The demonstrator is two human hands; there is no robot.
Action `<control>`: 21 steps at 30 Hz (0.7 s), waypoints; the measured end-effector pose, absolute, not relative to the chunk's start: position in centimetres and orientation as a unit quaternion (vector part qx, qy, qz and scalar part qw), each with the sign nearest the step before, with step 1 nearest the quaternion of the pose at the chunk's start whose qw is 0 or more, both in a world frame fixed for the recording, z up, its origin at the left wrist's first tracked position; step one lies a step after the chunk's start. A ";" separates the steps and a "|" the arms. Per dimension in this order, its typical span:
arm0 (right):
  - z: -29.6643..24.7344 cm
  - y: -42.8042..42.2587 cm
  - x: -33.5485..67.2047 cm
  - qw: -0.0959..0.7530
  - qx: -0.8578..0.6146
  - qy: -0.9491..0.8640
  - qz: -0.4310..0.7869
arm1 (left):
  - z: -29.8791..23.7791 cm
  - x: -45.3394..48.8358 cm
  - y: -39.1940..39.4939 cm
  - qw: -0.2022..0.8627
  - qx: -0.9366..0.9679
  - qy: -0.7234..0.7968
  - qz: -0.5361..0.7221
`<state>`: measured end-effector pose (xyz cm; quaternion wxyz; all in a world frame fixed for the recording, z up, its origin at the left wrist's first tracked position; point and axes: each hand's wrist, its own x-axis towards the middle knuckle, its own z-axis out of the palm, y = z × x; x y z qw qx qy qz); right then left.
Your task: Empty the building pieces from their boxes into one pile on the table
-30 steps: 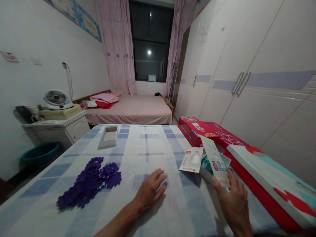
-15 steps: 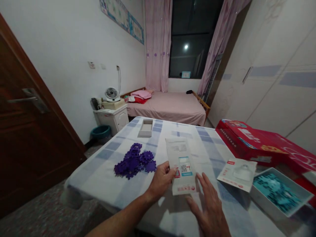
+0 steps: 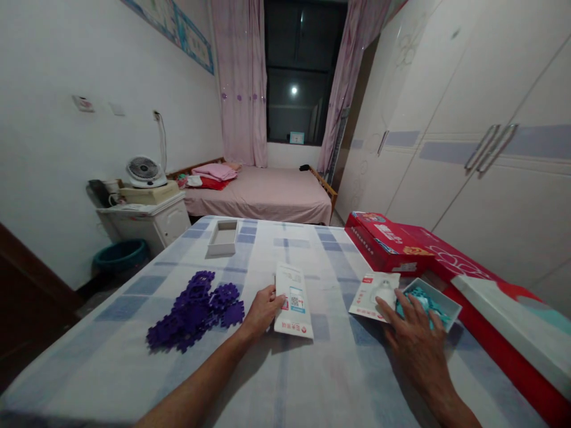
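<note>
My left hand [image 3: 264,309] grips the left edge of a flat white cardboard package [image 3: 292,318] with a QR-code label, tilted just above the table. My right hand [image 3: 414,333] is over the white box [image 3: 451,309] of teal pieces [image 3: 428,304], fingers spread. One of its fingertips overlaps the white printed card package [image 3: 368,302] leaning by that box; whether it touches is unclear. To the left of my left hand lies a pile of purple gear-edged plastic pieces [image 3: 191,315]. The palm hides part of the teal box.
An open, shallow white box [image 3: 223,238] stands at the far left of the checked tablecloth [image 3: 285,244]. Red boxes [image 3: 388,244] line the right side, with a long white box [image 3: 513,327] in front. Beyond the table are a bed [image 3: 267,193] and a fan [image 3: 145,171].
My right hand has moved right, from beside the held package to the teal box. My left hand keeps its hold, and the package has tilted. The view has turned to the right.
</note>
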<state>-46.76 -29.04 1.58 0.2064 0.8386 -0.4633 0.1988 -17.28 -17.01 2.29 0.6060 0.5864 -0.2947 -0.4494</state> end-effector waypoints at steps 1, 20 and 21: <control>1.7 -29.6 -46.6 0.204 0.851 -0.436 0.211 | 2.2 -17.2 -17.2 0.608 0.589 -0.294 -0.444; 9.8 -30.5 -37.3 -0.373 0.686 -0.421 0.462 | 3.0 -17.3 -16.3 0.645 0.612 -0.265 -0.373; 9.8 -30.6 -37.2 -0.410 0.681 -0.403 0.453 | 3.4 -17.5 -16.2 0.642 0.609 -0.268 -0.381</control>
